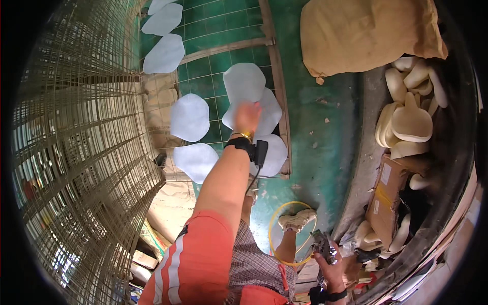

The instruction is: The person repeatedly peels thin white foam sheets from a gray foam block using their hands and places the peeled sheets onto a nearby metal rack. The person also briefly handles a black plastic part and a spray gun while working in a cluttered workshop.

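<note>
My left hand (246,118), blurred by motion, is over a pale, rounded flat piece (269,112) on a wire mesh rack with a wooden frame (277,86). Its fingers are too smeared to read. Another pale piece (244,81) overlaps that one on the far side, and a third (269,155) lies partly behind my wrist. More such pieces, one of them (189,118) left of my hand, rest on the mesh. Low on the right, my right hand (330,264) grips a metal spray gun (324,246). Beside it loops a yellow hose (270,231).
Stacked wire mesh racks (91,127) rise along the left side. A large brown sack (366,35) lies at the far right. Below it are cream-coloured moulded shapes (412,119) and a cardboard box (386,198). My shoe (297,220) stands on the green floor (320,152).
</note>
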`<action>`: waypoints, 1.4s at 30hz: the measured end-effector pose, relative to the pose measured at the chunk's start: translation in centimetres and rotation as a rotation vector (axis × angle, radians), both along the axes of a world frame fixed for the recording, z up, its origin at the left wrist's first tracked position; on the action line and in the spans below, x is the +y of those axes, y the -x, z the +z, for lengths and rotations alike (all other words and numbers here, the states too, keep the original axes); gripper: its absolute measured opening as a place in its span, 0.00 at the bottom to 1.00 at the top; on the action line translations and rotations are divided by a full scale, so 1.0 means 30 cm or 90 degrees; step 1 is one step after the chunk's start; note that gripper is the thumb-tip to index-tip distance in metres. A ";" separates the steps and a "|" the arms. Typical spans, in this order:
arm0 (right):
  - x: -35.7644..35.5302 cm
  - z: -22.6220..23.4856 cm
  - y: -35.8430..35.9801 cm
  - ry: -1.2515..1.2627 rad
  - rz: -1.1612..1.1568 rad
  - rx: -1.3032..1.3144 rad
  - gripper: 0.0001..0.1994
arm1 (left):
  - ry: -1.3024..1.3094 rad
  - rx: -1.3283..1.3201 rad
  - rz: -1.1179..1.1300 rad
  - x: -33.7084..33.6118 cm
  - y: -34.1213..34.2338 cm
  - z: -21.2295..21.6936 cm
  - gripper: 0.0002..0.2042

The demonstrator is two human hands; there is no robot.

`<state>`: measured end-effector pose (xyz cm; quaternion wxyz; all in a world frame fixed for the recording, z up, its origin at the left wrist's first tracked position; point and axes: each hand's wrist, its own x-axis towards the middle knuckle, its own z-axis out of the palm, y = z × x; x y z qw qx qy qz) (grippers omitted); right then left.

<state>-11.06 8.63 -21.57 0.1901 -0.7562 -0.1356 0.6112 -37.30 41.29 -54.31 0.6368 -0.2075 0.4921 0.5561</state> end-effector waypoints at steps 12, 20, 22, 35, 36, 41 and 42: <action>0.061 -0.094 0.149 -0.014 0.144 0.032 0.28 | -0.160 0.037 0.178 0.300 0.410 0.358 0.06; 0.143 -0.154 0.147 -0.007 0.160 0.012 0.28 | -0.183 -0.170 0.356 0.378 0.173 0.290 0.11; 0.125 -0.180 0.121 0.002 0.162 -0.002 0.27 | -0.128 -0.220 0.406 0.384 0.099 0.120 0.16; 0.059 -0.356 0.145 0.029 0.162 0.029 0.25 | 0.120 0.280 0.070 -0.179 0.602 -0.181 0.19; 0.056 -0.369 0.155 0.022 0.190 0.027 0.25 | 0.162 0.346 0.084 -0.221 0.721 -0.210 0.17; 0.044 -0.441 0.182 0.016 0.278 0.044 0.25 | 0.307 0.674 -0.170 -0.381 1.204 -0.347 0.07; 0.081 -0.442 0.193 0.026 0.282 0.052 0.25 | 0.334 0.674 -0.186 -0.387 1.263 -0.377 0.05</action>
